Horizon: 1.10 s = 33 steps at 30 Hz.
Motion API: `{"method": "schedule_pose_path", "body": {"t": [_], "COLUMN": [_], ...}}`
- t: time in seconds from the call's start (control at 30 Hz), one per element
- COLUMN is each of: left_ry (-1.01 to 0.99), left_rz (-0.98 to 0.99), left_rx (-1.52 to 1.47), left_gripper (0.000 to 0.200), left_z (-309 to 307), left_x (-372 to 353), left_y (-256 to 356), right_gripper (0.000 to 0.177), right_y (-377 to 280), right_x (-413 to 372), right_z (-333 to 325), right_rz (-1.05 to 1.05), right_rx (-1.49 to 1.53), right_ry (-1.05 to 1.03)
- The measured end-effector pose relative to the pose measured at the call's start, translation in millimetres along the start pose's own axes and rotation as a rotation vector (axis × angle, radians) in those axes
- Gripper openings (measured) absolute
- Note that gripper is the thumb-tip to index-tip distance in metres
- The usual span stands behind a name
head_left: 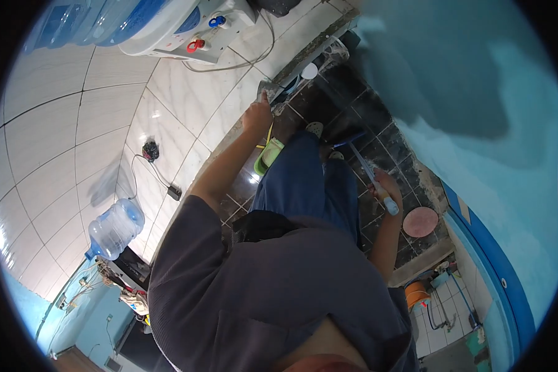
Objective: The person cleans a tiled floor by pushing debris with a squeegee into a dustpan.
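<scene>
My left hand (257,116) reaches to the edge of the white tiled ledge (214,108), one finger stretched onto a small grey patch or piece (268,90) at its corner; the other fingers are folded. On the right, my right hand (387,186) is closed round the pale handle of a tool (364,163) with a thin blue crosspiece, which points down toward the dark tiled floor (378,146) near my feet. A green and white item (268,156) lies beside my left leg.
A water dispenser (195,31) with red and blue taps stands on the ledge, its cable trailing. Nearby are a large water bottle (116,228) and a black adapter (174,193). A pink round object (420,222), an orange container (416,294) and a blue wall (477,93) are at right.
</scene>
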State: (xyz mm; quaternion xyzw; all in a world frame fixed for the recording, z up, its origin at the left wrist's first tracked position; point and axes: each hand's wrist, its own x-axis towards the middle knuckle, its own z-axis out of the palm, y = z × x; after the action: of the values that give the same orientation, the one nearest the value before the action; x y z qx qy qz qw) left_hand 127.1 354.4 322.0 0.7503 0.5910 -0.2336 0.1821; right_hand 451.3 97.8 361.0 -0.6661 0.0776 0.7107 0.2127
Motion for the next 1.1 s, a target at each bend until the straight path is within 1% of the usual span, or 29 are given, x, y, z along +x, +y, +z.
{"method": "schedule_pose_path", "body": {"t": [0.07,0.13,0.27,0.37,0.47,0.53,0.6,0.67,0.7,0.77,0.8,0.87,1.0,1.07,1.1], "left_ry": [-0.014,-0.043,-0.032,-0.014,-0.005,0.039,0.021,0.098,0.098,0.029,0.037,0.114,0.121,0.013,0.013], "left_rz": [-0.011,-0.015,-0.052,-0.059,-0.092,-0.139,-0.11,0.055,0.063,0.04,0.04,0.064,0.049,0.102,0.105], "left_rx": [0.008,0.025,-0.024,0.016,-0.052,-0.15,-0.162,-0.107,-0.112,-0.214,-0.217,-0.152,-0.188,-0.166,-0.165], "left_gripper": [0.054,0.052,0.052,0.05,0.05,0.052,0.054,0.05,0.05,0.047,0.047,0.046,0.045,0.045,0.045], "left_z": [-1,3,-1,-4,0,-10,-27,-43,-54,-73,-72,-63,-75,-87,-85], "left_x": [-8,-12,-14,-15,-1,18,26,40,44,55,67,96,128,130,126], "left_y": [6,1,9,14,33,56,68,80,86,95,96,95,96,96,93], "right_gripper": [0.056,0.056,0.056,0.056,0.058,0.057,0.056,0.057,0.057,0.059,0.059,0.06,0.06,0.06,0.06], "right_y": [-3,0,10,9,1,-1,2,6,10,12,12,14,15,18,19], "right_x": [-6,-3,3,4,-8,-3,1,8,8,7,6,5,1,0,-2], "right_z": [3,4,-3,-7,2,1,-1,-3,-3,-3,-2,-4,-6,-9,-9], "right_rz": [-0.028,0.015,-0.017,-0.006,-0.005,-0.009,-0.008,-0.026,-0.028,-0.005,-0.013,0.001,0.012,0.05,0.049], "right_rx": [-0.008,-0.035,-0.004,-0.017,0.06,0.045,0.028,0.011,0.013,0.041,0.038,0.021,0.033,0.067,0.07], "right_ry": [0.012,0.005,-0.004,0.008,0.016,0.018,0.026,-0.023,-0.014,-0.015,-0.015,-0.015,-0.019,0.008,0.009]}}
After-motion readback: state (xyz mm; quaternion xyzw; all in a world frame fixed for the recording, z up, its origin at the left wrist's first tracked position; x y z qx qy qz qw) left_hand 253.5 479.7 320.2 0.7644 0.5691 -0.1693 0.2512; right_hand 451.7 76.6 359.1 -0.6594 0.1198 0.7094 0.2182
